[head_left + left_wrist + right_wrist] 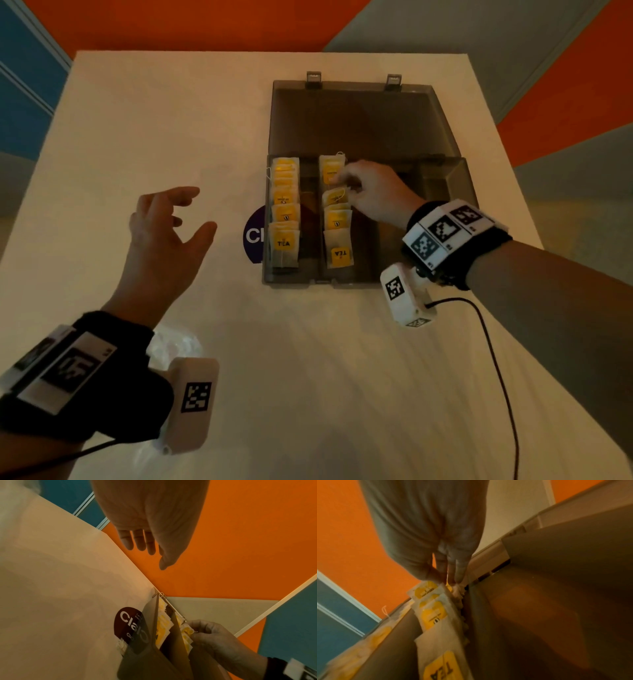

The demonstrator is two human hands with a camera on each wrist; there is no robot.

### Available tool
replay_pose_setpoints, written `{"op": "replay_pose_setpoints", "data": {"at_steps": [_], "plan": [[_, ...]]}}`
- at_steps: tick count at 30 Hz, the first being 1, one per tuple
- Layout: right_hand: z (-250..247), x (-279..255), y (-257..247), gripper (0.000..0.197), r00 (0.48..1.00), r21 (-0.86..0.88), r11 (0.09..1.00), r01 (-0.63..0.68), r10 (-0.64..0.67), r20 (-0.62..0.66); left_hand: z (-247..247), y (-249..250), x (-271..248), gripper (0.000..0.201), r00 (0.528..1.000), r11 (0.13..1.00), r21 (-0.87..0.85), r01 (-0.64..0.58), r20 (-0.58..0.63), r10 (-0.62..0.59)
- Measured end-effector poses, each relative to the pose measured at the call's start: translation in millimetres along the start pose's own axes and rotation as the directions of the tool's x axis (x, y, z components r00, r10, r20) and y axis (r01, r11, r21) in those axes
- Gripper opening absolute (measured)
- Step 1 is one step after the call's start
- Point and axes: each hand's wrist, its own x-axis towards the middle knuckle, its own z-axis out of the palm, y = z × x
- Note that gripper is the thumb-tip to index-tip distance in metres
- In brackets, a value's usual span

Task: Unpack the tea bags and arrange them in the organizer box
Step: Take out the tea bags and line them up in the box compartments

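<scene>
A smoky grey organizer box lies on the white table with its lid folded flat behind it. A row of yellow-labelled tea bags stands in its left compartment. A second row fills the compartment to the right. My right hand reaches in from the right and pinches the top of a tea bag in that second row. The right wrist view shows the fingertips on this bag's upper edge. My left hand hovers left of the box, fingers spread, holding nothing.
A dark round sticker with white letters lies partly under the box's left side. Crumpled clear wrapping sits near my left wrist. A black cable trails from the right wrist camera across the table's near right. The table's edges are close on all sides.
</scene>
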Motion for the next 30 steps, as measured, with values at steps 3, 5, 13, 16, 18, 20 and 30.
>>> {"op": "replay_pose_setpoints", "data": {"at_steps": [3,5,13,16,18,20,30], "plan": [[1,8,0,0.024,0.999,-0.091,0.996,0.019,-0.016,0.030,-1,-1,0,0.044,1.000,1.000,-0.005,0.022,0.007,-0.022],[-1,16,-2,0.024,1.000,-0.103,0.995,0.009,-0.007,0.024,-2,-3,1,0.044,1.000,0.999,-0.021,0.030,0.006,-0.030],[1,34,-8,0.019,0.997,-0.248,0.966,-0.073,0.080,0.021,1,-6,1,0.046,0.998,0.999,-0.030,0.035,0.047,-0.034],[-4,35,-10,0.021,0.995,-0.252,0.965,-0.074,0.090,0.049,-2,-5,2,0.046,0.998,0.999,-0.032,0.036,0.049,-0.034],[-12,34,-12,0.021,0.994,-0.241,0.968,-0.069,0.087,0.063,-5,-4,3,0.045,0.999,0.999,-0.032,0.026,0.047,-0.024],[-24,32,-16,0.015,0.995,-0.246,0.967,-0.064,0.080,0.053,-8,-3,5,0.043,0.999,1.000,-0.007,-0.007,0.046,0.008],[13,-70,-34,0.077,0.868,-0.491,0.799,0.347,-0.077,0.490,-19,5,-10,0.035,0.952,0.961,0.128,-0.244,0.220,0.212]]}}
